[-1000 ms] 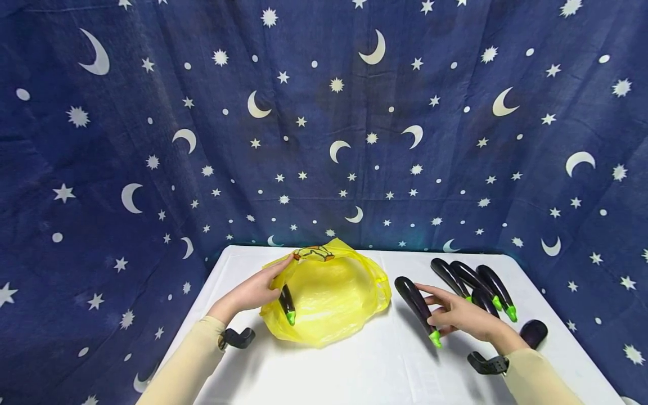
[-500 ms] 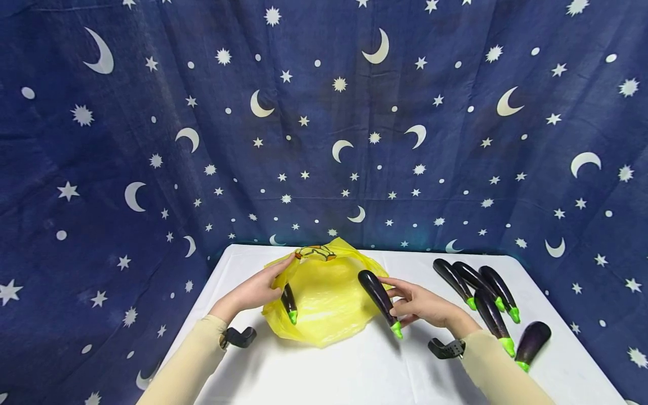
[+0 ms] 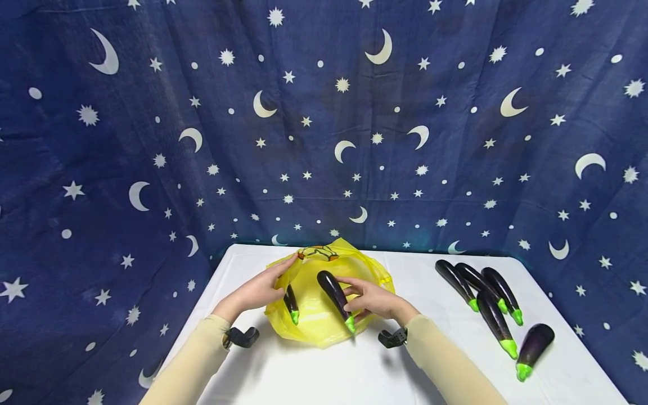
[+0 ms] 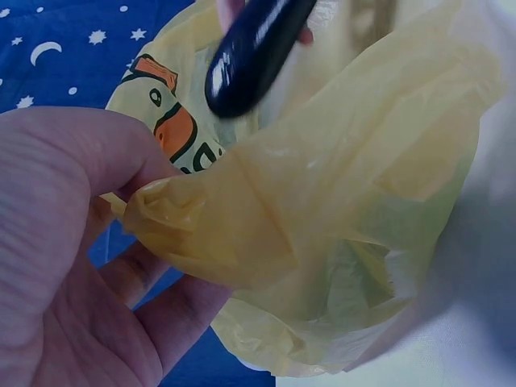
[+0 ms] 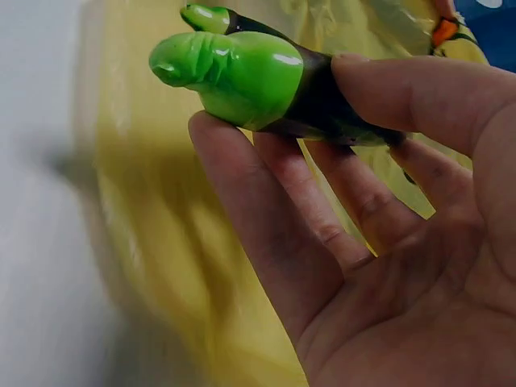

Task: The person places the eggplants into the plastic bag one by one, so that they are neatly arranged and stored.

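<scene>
A yellow plastic bag point(image 3: 314, 332) lies spread with its mouth open toward me. My left hand point(image 3: 255, 291) pinches the left edge of the bag between thumb and fingers, plain in the left wrist view, where a printed duck point(image 4: 165, 121) shows. Over the bag's mouth, my right hand point(image 3: 376, 299) holds a dark eggplant point(image 3: 333, 293) by its sides. The green stem end point(image 5: 250, 76) of this eggplant points toward me. Another eggplant point(image 3: 291, 302) lies inside the bag at the left, partly hidden by the bag's edge and my left hand.
On the right of the white table point(image 3: 405, 270) lie several eggplants: a cluster with one eggplant point(image 3: 453, 280) at its left, and a separate eggplant point(image 3: 535, 346) nearer me. A blue curtain point(image 3: 324, 140) with moons and stars hangs behind the table.
My right hand has carried the eggplant leftward from beside the cluster to over the bag's mouth. My left hand keeps its grip on the bag's edge.
</scene>
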`<state>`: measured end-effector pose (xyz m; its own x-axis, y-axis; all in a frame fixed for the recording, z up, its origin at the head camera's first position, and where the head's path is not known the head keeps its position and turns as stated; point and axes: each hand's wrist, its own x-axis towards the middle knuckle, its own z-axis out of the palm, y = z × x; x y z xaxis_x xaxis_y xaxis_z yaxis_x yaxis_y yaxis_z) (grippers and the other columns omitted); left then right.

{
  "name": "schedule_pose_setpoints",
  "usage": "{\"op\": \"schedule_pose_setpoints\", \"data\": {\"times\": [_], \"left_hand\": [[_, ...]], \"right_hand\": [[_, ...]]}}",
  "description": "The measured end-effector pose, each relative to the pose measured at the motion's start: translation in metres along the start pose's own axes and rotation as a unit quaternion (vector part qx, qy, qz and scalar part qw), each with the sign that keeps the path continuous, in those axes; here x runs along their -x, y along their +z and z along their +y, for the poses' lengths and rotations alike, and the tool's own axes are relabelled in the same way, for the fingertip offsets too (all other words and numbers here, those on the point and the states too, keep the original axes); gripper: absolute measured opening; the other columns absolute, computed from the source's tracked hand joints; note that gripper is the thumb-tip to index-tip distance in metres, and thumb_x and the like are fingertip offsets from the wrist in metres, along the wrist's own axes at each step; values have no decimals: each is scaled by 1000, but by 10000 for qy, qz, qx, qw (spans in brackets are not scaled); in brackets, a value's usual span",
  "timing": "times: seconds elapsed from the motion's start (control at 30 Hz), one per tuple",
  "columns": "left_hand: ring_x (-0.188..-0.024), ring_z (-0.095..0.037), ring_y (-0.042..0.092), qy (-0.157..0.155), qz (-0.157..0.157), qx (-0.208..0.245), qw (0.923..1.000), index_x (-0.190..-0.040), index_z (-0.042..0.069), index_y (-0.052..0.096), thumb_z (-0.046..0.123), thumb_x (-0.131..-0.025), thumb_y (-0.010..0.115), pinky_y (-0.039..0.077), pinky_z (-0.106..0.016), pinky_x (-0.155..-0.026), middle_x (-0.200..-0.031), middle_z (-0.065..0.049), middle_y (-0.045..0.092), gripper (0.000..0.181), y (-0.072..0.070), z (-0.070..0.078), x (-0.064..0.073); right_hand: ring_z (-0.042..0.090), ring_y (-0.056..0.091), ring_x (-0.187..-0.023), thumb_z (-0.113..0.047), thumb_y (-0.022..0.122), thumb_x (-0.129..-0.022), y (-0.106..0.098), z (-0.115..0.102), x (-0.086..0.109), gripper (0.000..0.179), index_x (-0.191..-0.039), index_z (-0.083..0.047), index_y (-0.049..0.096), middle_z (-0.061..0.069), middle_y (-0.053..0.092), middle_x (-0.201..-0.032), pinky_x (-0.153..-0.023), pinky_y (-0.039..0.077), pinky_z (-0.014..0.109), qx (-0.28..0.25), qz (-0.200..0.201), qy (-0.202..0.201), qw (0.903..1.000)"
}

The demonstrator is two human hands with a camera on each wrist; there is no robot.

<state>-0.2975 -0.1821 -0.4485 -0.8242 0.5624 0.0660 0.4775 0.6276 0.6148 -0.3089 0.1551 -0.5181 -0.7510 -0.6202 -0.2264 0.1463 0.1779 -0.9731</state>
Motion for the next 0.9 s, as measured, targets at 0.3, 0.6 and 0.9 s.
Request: {"op": "schedule_pose_setpoints", "data": {"times": [0.3, 0.6, 0.9], "left_hand": [[-152, -22, 23, 20, -2, 50, 10000, -165, 18, 21, -4, -85, 61, 23, -44, -121, -167, 0, 23, 92, 0, -1, -1], [-153, -26, 22, 69, -35, 35, 10000, -165, 18, 21, -4, -86, 60, 24, -46, -120, -168, -1, 21, 90, 2, 0, -3], [-152, -25, 23, 62, 4, 10, 10000, -165, 20, 21, -3, -86, 60, 24, -46, -120, -168, -1, 21, 91, 1, -2, -3]], "right_hand": [[27, 68, -94, -3, 74, -86, 23, -5, -50, 85, -160, -17, 35, 20, 54, -135, -73, 60, 51, 187, 293, 128, 9993], [29, 68, -100, -2, 73, -88, 42, -8, -84, 85, -161, -13, 32, 20, 59, -127, -79, 59, 52, 140, 679, 139, 9975], [30, 67, -101, -1, 72, -87, 57, -15, -103, 85, -162, -13, 31, 20, 60, -126, -81, 59, 53, 180, 780, 106, 9967]]}}
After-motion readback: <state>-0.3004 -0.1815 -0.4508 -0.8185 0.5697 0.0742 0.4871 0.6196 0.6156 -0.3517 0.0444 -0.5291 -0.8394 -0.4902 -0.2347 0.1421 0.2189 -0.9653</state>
